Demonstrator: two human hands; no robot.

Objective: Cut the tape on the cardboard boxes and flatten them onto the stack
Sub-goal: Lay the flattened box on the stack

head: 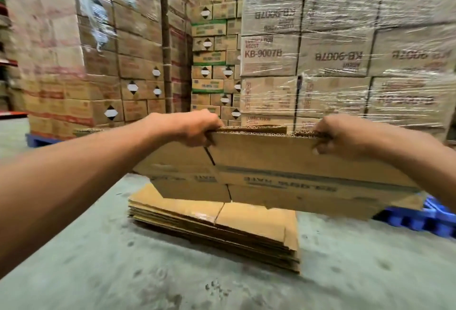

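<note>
Nearest the camera lies a grey concrete floor [172,280], scuffed and spotted with dark marks. On it rests the stack [222,233] of flattened cardboard boxes, its layered edges facing the viewer and its top sheet showing a glossy strip of tape along a seam. Above and just behind the stack, clear of it, hangs a flattened box [283,171], held upright by its top edge with both bare arms stretched forward; its brown face carries a blurred printed band running across the middle, and the corrugated edges of its flaps show along the top. The left hand [195,128] is closed over the box's upper left part, fingers curled over the corrugated edge and thumb on the near face. The right hand [338,137] is likewise clenched on the upper right corner, fingers wrapped over the edge. At the right, beside the box's lower corner, a blue plastic pallet [424,218] sits on the floor. Behind it rises a tall block of shrink-wrapped cartons [345,50], some printed "KB-9007B", several of them upside down. Further back and to the left stand more stacked cartons [138,63] marked with diamond labels, resting on another blue pallet [39,139], much of it blurred.
</note>
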